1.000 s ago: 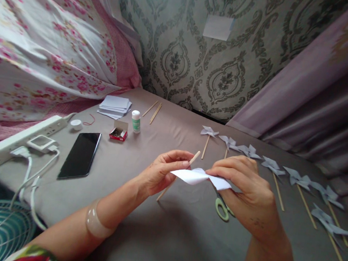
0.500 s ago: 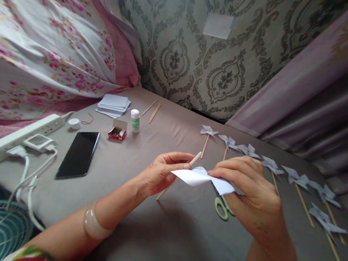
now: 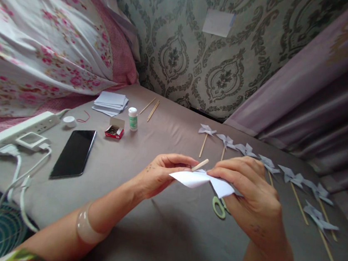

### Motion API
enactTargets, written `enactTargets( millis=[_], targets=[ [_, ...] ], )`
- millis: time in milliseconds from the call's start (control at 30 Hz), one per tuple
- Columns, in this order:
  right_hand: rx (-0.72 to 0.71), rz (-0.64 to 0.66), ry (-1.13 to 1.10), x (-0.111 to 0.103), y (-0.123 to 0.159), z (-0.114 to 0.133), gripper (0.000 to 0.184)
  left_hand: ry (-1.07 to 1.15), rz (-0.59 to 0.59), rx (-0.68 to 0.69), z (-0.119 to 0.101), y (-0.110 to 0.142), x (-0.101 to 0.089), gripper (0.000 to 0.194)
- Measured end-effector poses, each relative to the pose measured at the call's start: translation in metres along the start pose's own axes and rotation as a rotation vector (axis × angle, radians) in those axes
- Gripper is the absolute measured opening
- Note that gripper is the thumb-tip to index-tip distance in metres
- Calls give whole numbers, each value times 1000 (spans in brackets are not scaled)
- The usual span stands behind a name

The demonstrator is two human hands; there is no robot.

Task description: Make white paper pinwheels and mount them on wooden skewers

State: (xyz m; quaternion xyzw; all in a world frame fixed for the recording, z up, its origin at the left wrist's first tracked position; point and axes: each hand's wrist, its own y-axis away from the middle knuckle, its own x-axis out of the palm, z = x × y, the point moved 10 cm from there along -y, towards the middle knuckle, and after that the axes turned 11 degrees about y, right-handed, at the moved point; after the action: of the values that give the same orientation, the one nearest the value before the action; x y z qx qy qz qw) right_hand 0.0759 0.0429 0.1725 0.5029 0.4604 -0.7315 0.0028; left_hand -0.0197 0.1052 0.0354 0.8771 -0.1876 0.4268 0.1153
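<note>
My left hand (image 3: 164, 173) is closed around a wooden stick (image 3: 200, 164), whose near end sticks out past the fingertips just above a white paper pinwheel (image 3: 190, 179). The pinwheel is pinched at its middle and right side by my right hand (image 3: 246, 187); part of it is hidden behind those fingers. The stick's tip lies close to the pinwheel's centre, but whether they touch I cannot tell. Below the right hand, green-handled scissors (image 3: 219, 207) lie on the cloth, their blades mostly covered by the paper and hand.
Finished pinwheels on sticks (image 3: 290, 176) lie in a row at the right. Toward the back left are a paper stack (image 3: 110, 103), loose sticks (image 3: 152, 111), a glue bottle (image 3: 133, 119) and a small red box (image 3: 114, 130). A phone (image 3: 73, 154) and power strip (image 3: 12, 137) lie left.
The stick in my left hand has tilted flatter, its tip swinging right toward the pinwheel's centre. Its lower end no longer shows. The right hand stays on the paper.
</note>
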Motion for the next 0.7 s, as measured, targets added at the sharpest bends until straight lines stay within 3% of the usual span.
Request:
enactTargets(
  millis=[700],
  targets=[
    [6,-104,30,-6,0,1,22,-39,124,50,-8,5,11,27]
  ],
)
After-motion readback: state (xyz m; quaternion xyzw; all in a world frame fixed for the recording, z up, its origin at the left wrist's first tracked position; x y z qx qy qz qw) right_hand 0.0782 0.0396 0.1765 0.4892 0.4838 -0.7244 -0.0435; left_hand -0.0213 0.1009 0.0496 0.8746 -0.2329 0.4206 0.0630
